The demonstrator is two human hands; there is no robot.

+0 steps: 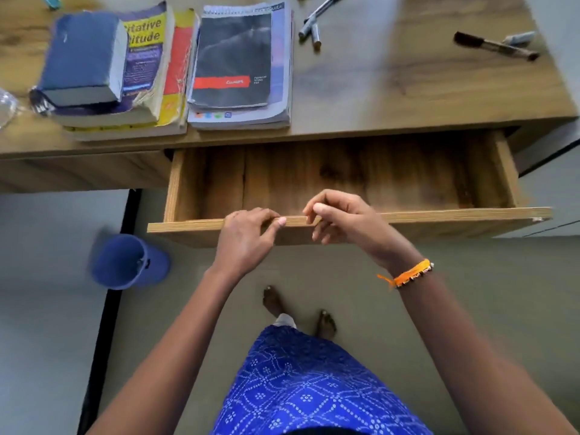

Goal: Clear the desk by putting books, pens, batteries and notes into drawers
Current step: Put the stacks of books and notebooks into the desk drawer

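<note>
A wooden drawer (439,216) stands pulled out of the desk (408,89), its inside bare. My left hand (246,237) grips the drawer's front edge, thumb on top. My right hand (345,221) holds the same edge just to the right, fingers curled over it. On the desk at the left lies a stack of books topped by a thick blue book (83,58), with a black spiral notebook (232,58) on more notebooks beside it. Two pens (314,23) lie behind the drawer, and a black marker (496,45) sits at the far right.
A blue bin (125,262) stands on the floor left of the drawer, beside the desk's black leg (106,309). Clear plastic (6,105) shows at the desk's left edge. My feet (298,312) are below the drawer.
</note>
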